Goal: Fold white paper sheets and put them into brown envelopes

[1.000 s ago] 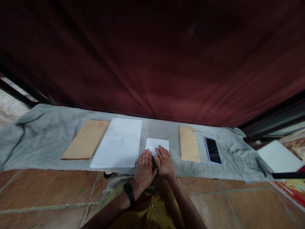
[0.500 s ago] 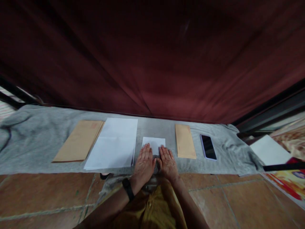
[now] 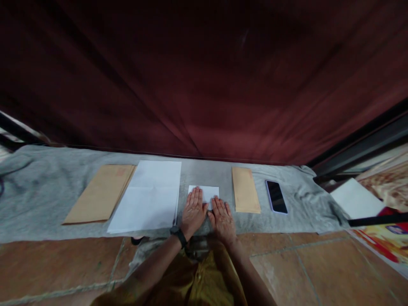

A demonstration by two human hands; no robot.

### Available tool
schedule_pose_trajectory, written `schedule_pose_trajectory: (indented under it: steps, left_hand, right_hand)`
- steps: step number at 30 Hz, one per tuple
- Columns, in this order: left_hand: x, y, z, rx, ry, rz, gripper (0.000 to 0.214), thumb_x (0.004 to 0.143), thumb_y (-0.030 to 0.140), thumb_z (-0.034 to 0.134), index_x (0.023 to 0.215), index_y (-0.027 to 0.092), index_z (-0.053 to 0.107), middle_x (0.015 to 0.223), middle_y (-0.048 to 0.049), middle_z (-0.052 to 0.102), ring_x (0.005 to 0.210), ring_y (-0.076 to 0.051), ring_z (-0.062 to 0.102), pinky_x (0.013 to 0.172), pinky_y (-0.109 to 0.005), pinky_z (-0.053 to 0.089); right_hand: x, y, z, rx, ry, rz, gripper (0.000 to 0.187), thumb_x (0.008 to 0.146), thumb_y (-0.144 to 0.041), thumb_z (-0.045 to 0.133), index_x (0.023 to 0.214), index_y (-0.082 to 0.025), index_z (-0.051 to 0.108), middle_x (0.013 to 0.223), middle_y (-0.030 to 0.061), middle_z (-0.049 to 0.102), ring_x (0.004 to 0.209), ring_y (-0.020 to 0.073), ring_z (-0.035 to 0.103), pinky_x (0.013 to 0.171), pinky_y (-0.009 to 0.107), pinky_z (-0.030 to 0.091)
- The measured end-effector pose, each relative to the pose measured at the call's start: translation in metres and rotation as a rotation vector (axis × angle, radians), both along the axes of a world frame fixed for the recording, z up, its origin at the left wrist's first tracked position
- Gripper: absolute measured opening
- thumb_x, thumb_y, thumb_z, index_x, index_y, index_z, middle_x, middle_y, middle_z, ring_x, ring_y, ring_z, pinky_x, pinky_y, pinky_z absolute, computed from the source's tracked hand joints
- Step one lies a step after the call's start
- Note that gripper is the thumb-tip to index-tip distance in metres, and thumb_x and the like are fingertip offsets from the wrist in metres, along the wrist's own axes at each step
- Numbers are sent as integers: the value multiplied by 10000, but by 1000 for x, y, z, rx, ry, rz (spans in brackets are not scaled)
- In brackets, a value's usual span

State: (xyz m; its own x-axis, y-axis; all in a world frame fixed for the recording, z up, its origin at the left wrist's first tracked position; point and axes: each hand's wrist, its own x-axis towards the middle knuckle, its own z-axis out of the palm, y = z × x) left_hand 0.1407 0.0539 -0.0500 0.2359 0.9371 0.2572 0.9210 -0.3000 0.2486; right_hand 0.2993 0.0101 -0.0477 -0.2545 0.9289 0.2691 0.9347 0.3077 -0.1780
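Note:
A small folded sheet of white paper (image 3: 208, 192) lies flat in front of me on grey cloth. My left hand (image 3: 193, 212) rests palm down over its left part, fingers stretched out. On its lower right corner lie the fingertips of my right hand (image 3: 222, 216), also flat with the fingers extended. Both hands cover the paper's near edge. To the left is a stack of larger white sheets (image 3: 149, 195), overlapping or touching a pile of brown envelopes (image 3: 100, 193). Right of my hands lie more brown envelopes (image 3: 245, 190), in a narrow stack.
A phone (image 3: 276, 196) with a dark screen lies right of the narrow envelopes. The grey cloth (image 3: 302, 199) covers a long, narrow surface. Behind it hangs a dark red curtain (image 3: 204, 93). A white board or sheet (image 3: 357, 199) stands off the right end, above the tiled floor (image 3: 287, 259).
My left hand has slid up the paper, its fingertips now nearer the far edge. The right hand stays at the lower right corner. The view has shifted slightly.

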Motion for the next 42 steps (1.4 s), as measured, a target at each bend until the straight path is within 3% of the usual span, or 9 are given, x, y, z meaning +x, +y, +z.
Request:
schedule_pose_trajectory:
  steps: [8, 17, 22, 26, 30, 37, 42]
  left_hand:
    - [3, 0, 6, -14, 74, 12, 657, 978, 363, 400, 1529, 13, 326, 1609, -217, 334, 1516, -287, 282, 1231, -467, 277]
    - [3, 2, 2, 11, 125, 24, 648, 988, 415, 409, 1503, 22, 388, 1602, -222, 347, 1507, -304, 301, 1226, -469, 279]
    - [7, -6, 7, 25, 143, 22, 586, 995, 369, 402, 1500, 71, 413, 1596, -200, 372, 1504, -313, 306, 1209, -508, 294]
    - [8, -29, 9, 42, 167, -128, 550, 998, 324, 399, 1520, 150, 407, 1600, -124, 396, 1506, -292, 306, 1224, -526, 261]
    - [-1, -45, 8, 36, 185, -194, 594, 985, 436, 460, 1533, 215, 399, 1624, -92, 360, 1511, -327, 284, 1220, -578, 237]
    - [-11, -49, 9, 28, 197, -211, 641, 950, 517, 512, 1526, 255, 412, 1634, -103, 337, 1509, -364, 275, 1208, -604, 225]
    - [-9, -51, 8, -5, 207, -226, 621, 946, 435, 504, 1517, 204, 429, 1645, -119, 305, 1532, -357, 209, 1224, -593, 181]
  right_hand:
    - [-1, 19, 0, -47, 63, -87, 487, 1072, -341, 323, 1499, -154, 465, 1561, 114, 446, 1461, 247, 389, 1220, 482, 247]
    - [-2, 47, -6, -59, 37, -150, 502, 1057, -333, 372, 1526, -160, 421, 1582, 104, 410, 1477, 261, 355, 1215, 495, 239]
    - [-2, 46, -8, -43, 30, -153, 507, 1059, -327, 356, 1537, -163, 400, 1591, 95, 398, 1467, 268, 367, 1212, 502, 236]
    - [-2, 46, -9, -38, 23, -147, 519, 1060, -328, 336, 1553, -169, 368, 1597, 90, 389, 1475, 270, 354, 1205, 505, 251]
    - [-3, 46, -9, -34, 30, -152, 520, 1060, -328, 334, 1556, -174, 363, 1596, 85, 391, 1474, 270, 358, 1206, 506, 256]
    - [-3, 43, -2, 11, 83, -155, 505, 1055, -302, 345, 1534, -152, 403, 1568, 116, 435, 1463, 278, 382, 1198, 529, 287]
    - [-12, 17, 0, 54, 150, 45, 519, 1048, -282, 335, 1537, -114, 387, 1582, 124, 413, 1494, 234, 335, 1197, 463, 345]
